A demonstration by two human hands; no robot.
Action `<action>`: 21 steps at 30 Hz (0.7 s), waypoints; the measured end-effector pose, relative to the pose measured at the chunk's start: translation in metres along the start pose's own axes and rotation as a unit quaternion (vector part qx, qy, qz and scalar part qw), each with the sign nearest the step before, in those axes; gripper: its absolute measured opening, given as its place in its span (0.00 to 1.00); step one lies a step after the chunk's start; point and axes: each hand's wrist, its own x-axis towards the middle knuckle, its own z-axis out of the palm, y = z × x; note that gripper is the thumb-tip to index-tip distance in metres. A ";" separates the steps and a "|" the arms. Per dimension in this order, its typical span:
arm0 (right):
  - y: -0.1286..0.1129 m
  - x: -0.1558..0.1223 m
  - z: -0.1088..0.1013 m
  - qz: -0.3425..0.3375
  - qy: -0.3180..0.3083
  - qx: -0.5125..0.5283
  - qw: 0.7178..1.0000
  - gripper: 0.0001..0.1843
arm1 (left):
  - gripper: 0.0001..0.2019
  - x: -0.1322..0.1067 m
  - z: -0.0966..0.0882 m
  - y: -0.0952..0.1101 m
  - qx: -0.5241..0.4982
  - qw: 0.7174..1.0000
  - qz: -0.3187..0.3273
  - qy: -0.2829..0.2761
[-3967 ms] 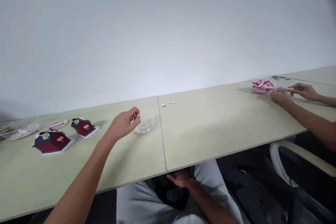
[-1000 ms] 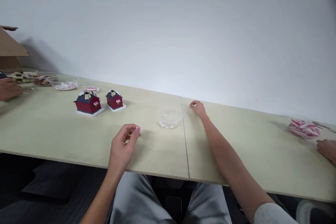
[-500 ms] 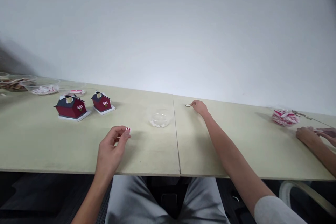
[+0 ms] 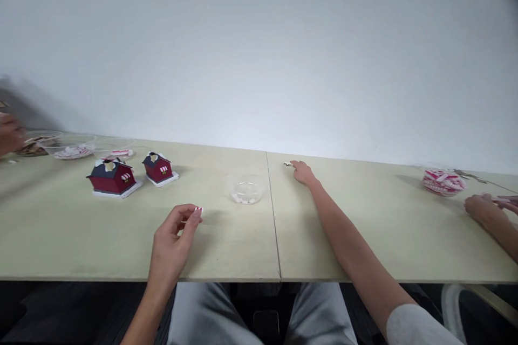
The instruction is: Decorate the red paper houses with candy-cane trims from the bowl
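My left hand (image 4: 172, 240) hovers over the near part of the table, fingers pinched on a small red-and-white striped piece (image 4: 198, 209). My right hand (image 4: 301, 171) is stretched far across the table, fingers curled down beside a tiny white piece (image 4: 287, 164) near the far edge; whether it holds anything I cannot make out. A clear plastic bowl (image 4: 246, 188) with a few small white bits stands between my hands. Two small red model houses (image 4: 112, 178) (image 4: 159, 168) sit to the left.
The pale table (image 4: 226, 248) has a seam down its middle. Clear bowls of red-and-white pieces stand far left (image 4: 73, 150) and far right (image 4: 443, 181). Another person's hands work at the right edge (image 4: 483, 210); another hand shows at the far left (image 4: 8, 137).
My right hand has come up from my lap and reached to the far tiny piece. My left hand has drawn back from the clear bowl with the striped piece pinched.
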 end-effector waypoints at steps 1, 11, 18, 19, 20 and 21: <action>-0.001 0.000 0.000 0.000 0.002 0.000 1.000 0.20 | 0.17 0.000 0.000 0.001 -0.002 1.000 0.001 0.001; -0.005 0.016 0.002 0.010 -0.024 -0.005 1.000 0.21 | 0.17 0.001 0.000 0.000 -0.008 1.000 0.003 -0.008; -0.018 0.039 0.005 0.055 -0.004 -0.009 0.998 0.25 | 0.18 0.000 -0.004 -0.001 0.008 1.000 0.021 -0.008; -0.018 0.040 0.003 0.061 0.005 -0.006 0.998 0.27 | 0.17 0.000 -0.004 -0.001 0.010 1.000 0.023 -0.009; -0.017 0.040 -0.002 0.065 0.014 -0.002 0.998 0.30 | 0.17 0.000 -0.005 -0.002 0.012 1.000 0.025 -0.012; -0.014 0.039 -0.007 0.067 0.022 0.000 0.998 0.34 | 0.16 0.000 -0.005 -0.002 0.012 0.999 0.027 -0.015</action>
